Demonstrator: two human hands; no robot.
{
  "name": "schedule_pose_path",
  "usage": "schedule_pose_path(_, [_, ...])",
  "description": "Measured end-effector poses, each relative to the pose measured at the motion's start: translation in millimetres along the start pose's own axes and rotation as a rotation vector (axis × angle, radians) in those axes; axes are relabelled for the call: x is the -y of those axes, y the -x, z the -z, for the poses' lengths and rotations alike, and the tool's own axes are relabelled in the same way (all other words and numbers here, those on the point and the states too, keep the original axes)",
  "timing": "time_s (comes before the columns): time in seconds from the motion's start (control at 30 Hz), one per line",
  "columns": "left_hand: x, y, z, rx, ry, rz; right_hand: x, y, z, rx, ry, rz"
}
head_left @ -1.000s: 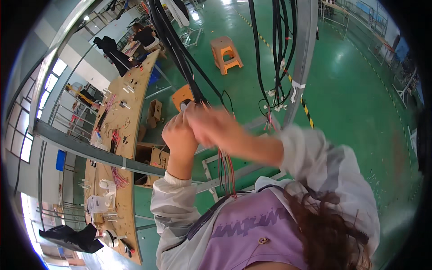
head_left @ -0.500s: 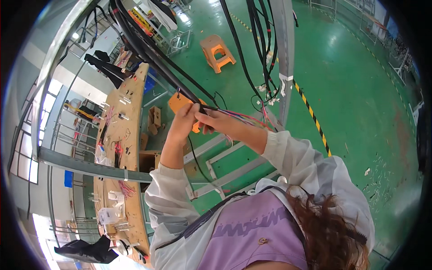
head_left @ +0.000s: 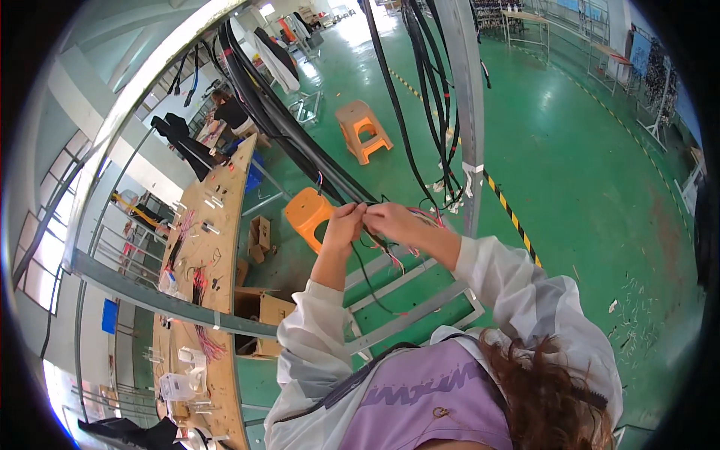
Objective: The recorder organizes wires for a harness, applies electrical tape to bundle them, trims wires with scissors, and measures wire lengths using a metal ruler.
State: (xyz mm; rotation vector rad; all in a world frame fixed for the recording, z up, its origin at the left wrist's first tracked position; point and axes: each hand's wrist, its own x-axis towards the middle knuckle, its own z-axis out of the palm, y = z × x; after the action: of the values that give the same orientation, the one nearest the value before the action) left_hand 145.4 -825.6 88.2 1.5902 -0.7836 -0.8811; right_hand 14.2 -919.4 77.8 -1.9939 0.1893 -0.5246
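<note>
A thick bundle of black cables [head_left: 300, 142] hangs down from the upper left of a metal frame to my hands. My left hand [head_left: 346, 225] is closed with its fingertips pinched on the end of the black cable. Right beside it, almost touching, my right hand [head_left: 388, 222] is closed too, its thumb and fingers pressed together at the same cable. What lies between the fingertips is partly hidden. Thin red, pink and white wires [head_left: 425, 218] come out near my right hand. Beneath my hands a loose black wire [head_left: 364, 270] dangles.
A grey metal post [head_left: 466, 112] with another bunch of black cables [head_left: 427, 82] stands ahead. Two orange stools [head_left: 363, 127] are on the green floor. At left runs a wooden workbench [head_left: 225, 262] with wires and tools. A cardboard box [head_left: 274, 322] sits beside it. Farther back a person [head_left: 229, 112] sits.
Both hands have shifted right and slightly down, and the cable bundle has swung with them. My fingertips now meet at the cable, where before the right hand overlapped the left. The view has tilted up.
</note>
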Motion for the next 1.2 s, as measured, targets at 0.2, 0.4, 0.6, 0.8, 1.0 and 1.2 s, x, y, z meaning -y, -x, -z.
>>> schedule_pose_path(0.2, [44.7,-32.6,47.8,-0.388,-0.673,-0.478,111.2,60.7,-19.6,0.100,0.300,1.053])
schedule_pose_path(0.4, [-6.2,12.4,-5.5,0.126,0.445,0.057,-36.2,17.7,-12.1,-0.137,0.349,0.363])
schedule_pose_path(0.6, [-28.0,58.2,-9.9,0.238,0.517,-0.079,6.6,46.4,1.9,-0.110,0.259,0.237])
schedule_pose_path(0.8, [-39.0,80.4,-25.9,-0.442,-1.192,-0.877,19.3,71.3,6.5,-0.012,0.043,0.303])
schedule_pose_path(1.0, [-39.5,85.6,-18.0,-0.129,-0.550,-0.665,35.4,86.3,13.2,0.043,0.012,0.269])
schedule_pose_path(1.2, [-25.4,77.9,-34.0,0.256,0.641,0.084,21.6,89.3,17.5,-0.018,0.027,0.373])
